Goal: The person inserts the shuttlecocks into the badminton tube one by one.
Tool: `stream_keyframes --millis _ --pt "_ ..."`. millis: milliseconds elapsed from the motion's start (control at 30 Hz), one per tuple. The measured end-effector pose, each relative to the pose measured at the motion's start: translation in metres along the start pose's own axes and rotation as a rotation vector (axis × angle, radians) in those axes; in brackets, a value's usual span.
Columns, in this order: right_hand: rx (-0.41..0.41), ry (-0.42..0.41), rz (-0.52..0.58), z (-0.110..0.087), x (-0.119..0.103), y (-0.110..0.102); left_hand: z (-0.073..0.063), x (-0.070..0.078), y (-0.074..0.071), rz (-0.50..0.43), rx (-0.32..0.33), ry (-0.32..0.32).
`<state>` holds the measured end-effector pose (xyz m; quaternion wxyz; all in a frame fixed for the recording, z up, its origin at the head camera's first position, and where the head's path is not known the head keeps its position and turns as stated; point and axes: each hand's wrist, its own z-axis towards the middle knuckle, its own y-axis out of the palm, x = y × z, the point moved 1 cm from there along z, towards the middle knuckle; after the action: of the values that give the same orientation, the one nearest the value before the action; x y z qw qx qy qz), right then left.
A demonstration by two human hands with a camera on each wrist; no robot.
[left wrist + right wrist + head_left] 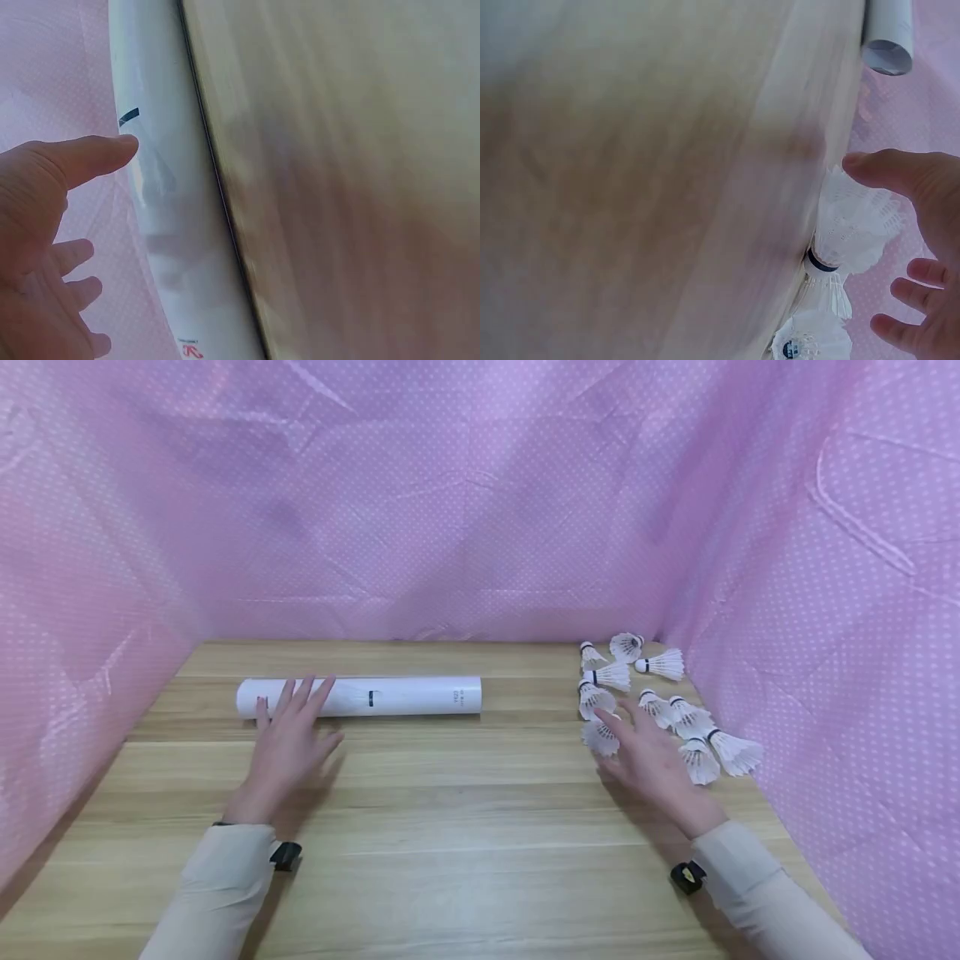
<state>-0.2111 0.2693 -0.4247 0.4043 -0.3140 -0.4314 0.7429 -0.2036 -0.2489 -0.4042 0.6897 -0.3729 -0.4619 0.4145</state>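
A white shuttlecock tube [420,696] lies on its side across the left part of the table, with black and red print. My left hand [285,752] hovers at its left half, fingers spread over it and thumb extended to the right. In the right wrist view the near end of the tube [889,56] shows an opening. To the right lie several white feather shuttlecocks [596,700] in a loose group. My right hand [656,768] reaches over them with spread fingers, its thumb and forefinger close to a shuttlecock [602,737]. Neither hand grips anything.
The wooden table [450,843] carries the tube and the shuttlecocks. A pink dotted cloth [465,510] encloses it at the back and on both sides. More shuttlecocks [735,752] lie near the table's right edge, against the cloth.
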Motion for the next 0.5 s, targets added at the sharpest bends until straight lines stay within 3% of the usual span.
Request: stream_keyframes --millis 100,267,500 --pt "0.001 -0.023 -0.016 0.002 0.000 0.004 0.011 0.002 0.003 0.000 -0.011 0.014" --pt "-0.070 -0.042 0.005 0.004 -0.001 0.008 0.026 0.007 0.008 -0.011 -0.051 0.022" --pt "-0.075 -0.177 -0.060 0.013 0.000 0.010 0.040 0.010 0.012 0.002 -0.087 0.038"
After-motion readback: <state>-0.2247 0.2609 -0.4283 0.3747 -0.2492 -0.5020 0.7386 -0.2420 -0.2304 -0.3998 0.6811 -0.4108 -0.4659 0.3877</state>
